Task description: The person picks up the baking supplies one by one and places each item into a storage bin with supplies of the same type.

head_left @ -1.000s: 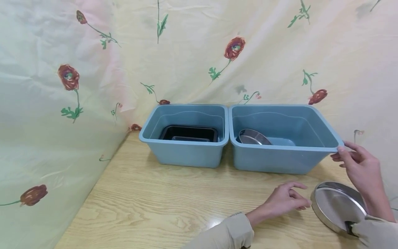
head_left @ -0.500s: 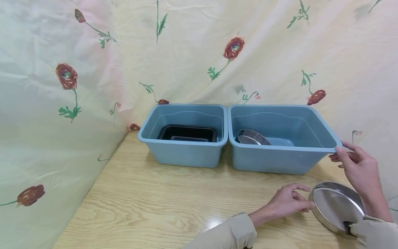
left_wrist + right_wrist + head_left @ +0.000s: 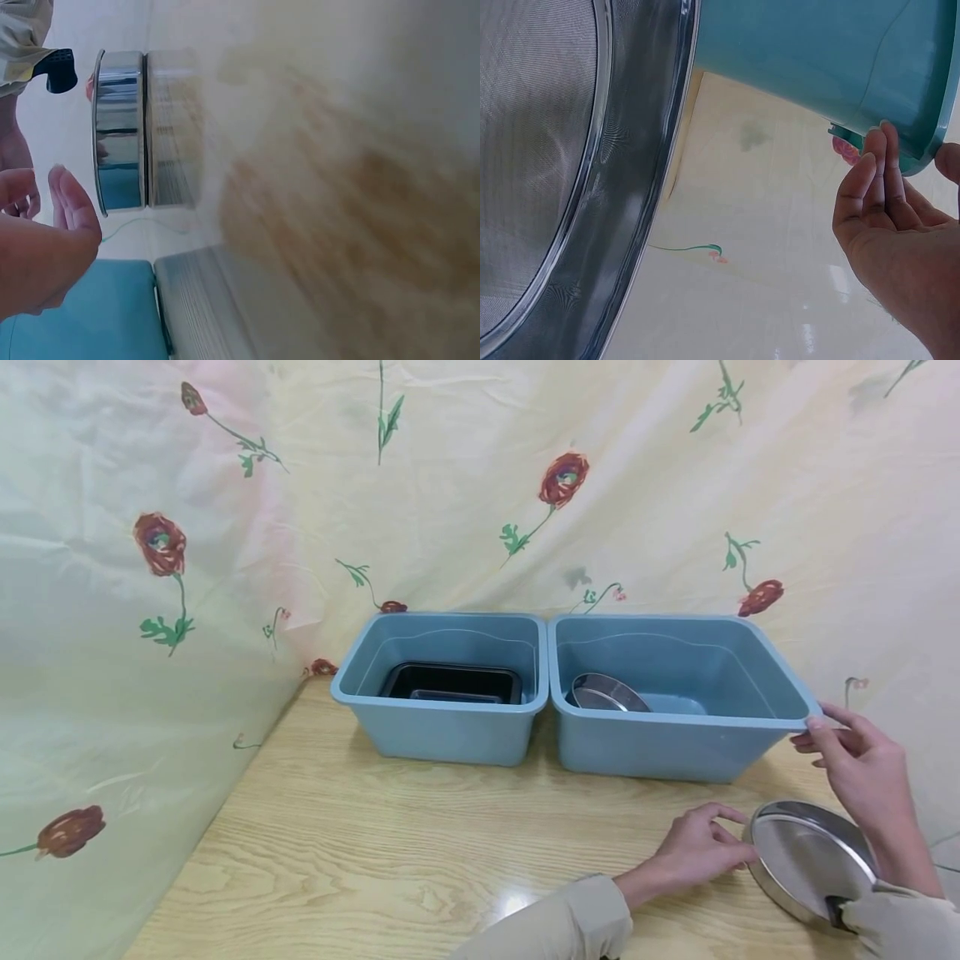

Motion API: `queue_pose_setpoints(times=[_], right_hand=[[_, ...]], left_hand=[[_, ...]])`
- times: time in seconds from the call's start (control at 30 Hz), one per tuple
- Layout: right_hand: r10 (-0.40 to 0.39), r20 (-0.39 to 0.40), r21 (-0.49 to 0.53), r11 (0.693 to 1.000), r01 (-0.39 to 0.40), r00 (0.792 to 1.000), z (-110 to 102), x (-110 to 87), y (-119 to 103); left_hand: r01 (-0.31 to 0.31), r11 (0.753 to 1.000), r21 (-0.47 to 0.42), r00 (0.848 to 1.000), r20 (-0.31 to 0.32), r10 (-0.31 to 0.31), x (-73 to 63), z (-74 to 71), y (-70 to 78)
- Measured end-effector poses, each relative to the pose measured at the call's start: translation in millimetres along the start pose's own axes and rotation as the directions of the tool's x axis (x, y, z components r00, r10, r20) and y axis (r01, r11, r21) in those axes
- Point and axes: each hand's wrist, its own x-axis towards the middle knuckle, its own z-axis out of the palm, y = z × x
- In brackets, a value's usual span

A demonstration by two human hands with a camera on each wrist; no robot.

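Observation:
A round steel sieve with a raised metal rim and fine mesh stands on the table at the right. My left hand is beside its left edge, fingers loosely bent and fingertips right at the rim; the left wrist view shows nothing between them. My right hand holds the front right corner of a blue bin, thumb on the rim and fingers beneath it, as the right wrist view also shows. Inside this bin leans a shallow round metal pan or sieve.
Left of that bin, close against it, stands a second blue bin holding a black rectangular tray. Both are on a wood-patterned table. Flower-printed cloth hangs behind and at the left. A black wrist camera overlaps the sieve's edge.
My left hand has moved slightly right, up to the sieve's edge. My right hand keeps its hold on the bin's corner. The view has shifted a little.

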Motion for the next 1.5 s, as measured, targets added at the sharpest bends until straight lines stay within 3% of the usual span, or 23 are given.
queue_pose_setpoints(times=[0.33,0.5,1.1,1.5], right_hand=[[0.012,-0.003,-0.024,1.000,-0.012,1.000,0.5,-1.5,-1.4],[-0.002,0.001,0.023,1.000,0.002,1.000,-0.4,-0.6,-1.5],[-0.011,0.007,0.052,0.999,0.010,1.000,-1.3,0.0,-3.3],[-0.009,0.019,0.034,0.999,0.008,1.000,-4.4,-0.1,0.3]], left_hand=[[0.009,0.998,0.065,1.000,-0.030,-0.007,6.2,5.7,-1.5],[0.002,0.997,0.075,0.999,-0.035,0.001,8.5,8.2,-2.6],[0.059,0.996,0.071,0.998,-0.037,-0.056,13.5,12.6,-8.5],[0.053,0.996,0.075,0.998,-0.037,-0.050,14.4,15.7,-10.8]])
